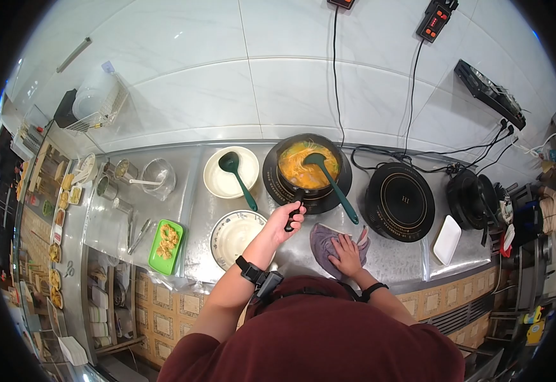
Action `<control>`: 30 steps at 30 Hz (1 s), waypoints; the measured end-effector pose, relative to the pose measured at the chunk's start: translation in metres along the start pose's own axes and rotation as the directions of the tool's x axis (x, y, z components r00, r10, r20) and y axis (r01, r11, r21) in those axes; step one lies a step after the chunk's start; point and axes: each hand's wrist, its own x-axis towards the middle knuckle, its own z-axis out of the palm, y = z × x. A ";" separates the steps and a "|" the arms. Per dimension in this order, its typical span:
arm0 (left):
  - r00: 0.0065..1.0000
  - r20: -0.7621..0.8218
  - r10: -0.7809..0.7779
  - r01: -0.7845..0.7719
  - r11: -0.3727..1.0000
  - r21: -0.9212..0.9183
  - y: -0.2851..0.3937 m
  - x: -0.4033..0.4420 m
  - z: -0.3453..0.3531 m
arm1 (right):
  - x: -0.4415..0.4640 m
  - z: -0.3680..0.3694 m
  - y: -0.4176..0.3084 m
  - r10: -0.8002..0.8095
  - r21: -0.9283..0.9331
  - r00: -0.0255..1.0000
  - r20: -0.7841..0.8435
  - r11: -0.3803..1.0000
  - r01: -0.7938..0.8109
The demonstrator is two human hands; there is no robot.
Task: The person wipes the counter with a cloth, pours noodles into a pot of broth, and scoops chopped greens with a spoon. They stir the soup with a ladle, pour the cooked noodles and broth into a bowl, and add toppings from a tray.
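My left hand (284,223) is closed around the black handle (296,209) of a pan (308,190). The pan stands on a round black induction cooker and holds orange soup (298,167) with noodles. A dark green ladle (334,184) rests in the soup, its handle leaning over the pan's right side. My right hand (347,254) lies flat, fingers apart, on a crumpled purple-grey cloth (324,245) on the steel counter. Left of my left hand is a patterned white bowl (236,239). Behind it, a second white bowl (217,181) holds another green ladle (230,163).
A second induction cooker (401,202) stands to the right, beside a white tray (447,240) and dark pots (472,198). To the left are a green tray (163,267) with yellowish food, tongs (140,235) and a clear container (158,178). Cables run along the wall.
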 end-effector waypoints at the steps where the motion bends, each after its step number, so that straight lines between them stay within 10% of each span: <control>1: 1.000 -0.008 -0.003 0.003 1.000 0.005 0.000 0.000 0.000 | 0.000 -0.004 -0.001 -0.016 0.019 1.000 -0.005 1.000 0.016; 6: 1.000 -0.007 0.002 -0.002 1.000 0.023 0.001 -0.001 0.001 | 0.023 -0.029 0.033 0.201 0.343 0.977 0.074 0.915 -0.214; 8: 1.000 -0.003 0.002 -0.002 1.000 0.012 0.000 -0.002 0.002 | 0.046 -0.053 0.039 0.447 0.637 0.871 -0.203 0.736 -0.229; 10: 1.000 -0.007 0.004 -0.004 1.000 0.013 0.000 -0.002 0.002 | 0.075 -0.071 0.059 0.552 0.901 0.826 -0.111 0.407 -0.152; 13: 1.000 -0.008 0.006 -0.006 1.000 0.017 0.000 -0.001 0.002 | 0.093 -0.146 -0.006 0.482 0.882 0.876 -0.003 0.415 -0.225; 17: 1.000 -0.004 0.027 -0.027 1.000 0.016 -0.001 -0.002 0.003 | 0.096 -0.184 -0.073 0.181 0.092 0.982 -0.043 0.980 -0.177; 20: 0.999 -0.004 0.033 -0.033 0.999 0.029 0.000 -0.003 0.004 | 0.113 -0.161 -0.068 0.100 -0.028 0.914 -0.394 0.992 -0.121; 30: 0.999 -0.012 0.034 -0.034 0.999 0.022 -0.001 -0.003 0.004 | 0.134 -0.134 -0.079 0.081 0.205 0.951 -0.298 0.979 -0.019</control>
